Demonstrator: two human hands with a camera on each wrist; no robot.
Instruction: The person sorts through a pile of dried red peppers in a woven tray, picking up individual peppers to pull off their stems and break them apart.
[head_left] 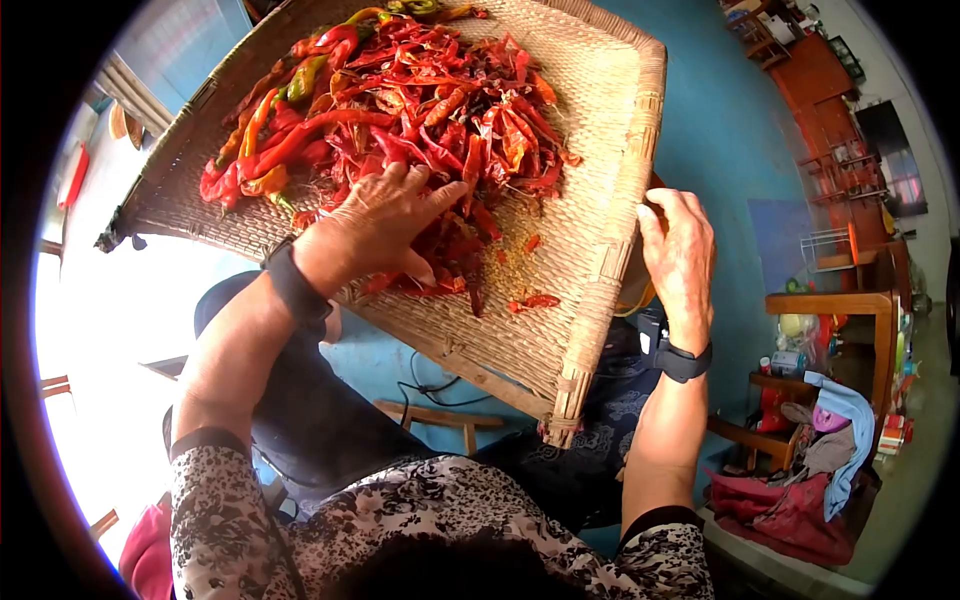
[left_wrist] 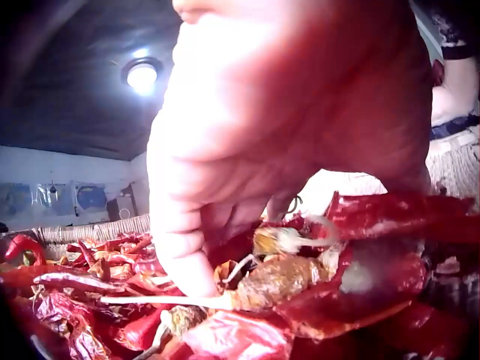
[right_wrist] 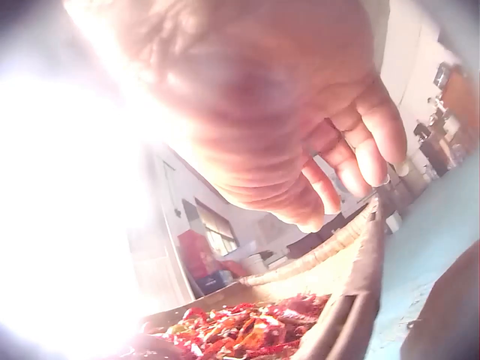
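A woven basket tray [head_left: 600, 235] lies tilted over the person's lap, heaped with dried red chilies [head_left: 430, 100] and a few green and orange ones. The left hand [head_left: 385, 220] rests palm down on the near part of the heap, fingers spread; in the left wrist view its fingertips touch chilies [left_wrist: 277, 281]. By the tray's right edge is the right hand [head_left: 682, 250], fingers loosely bent. The right wrist view shows that hand [right_wrist: 300, 127] above the rim [right_wrist: 360, 262] with nothing between its fingers. Yellow seeds [head_left: 515, 265] lie scattered beside the heap.
Below the tray are a small wooden stool [head_left: 440, 415] and a dark cable. At the right stands a wooden chair [head_left: 775, 430] with red and blue cloths on it. Further back along the wall are wooden furniture and a dark screen [head_left: 893, 155].
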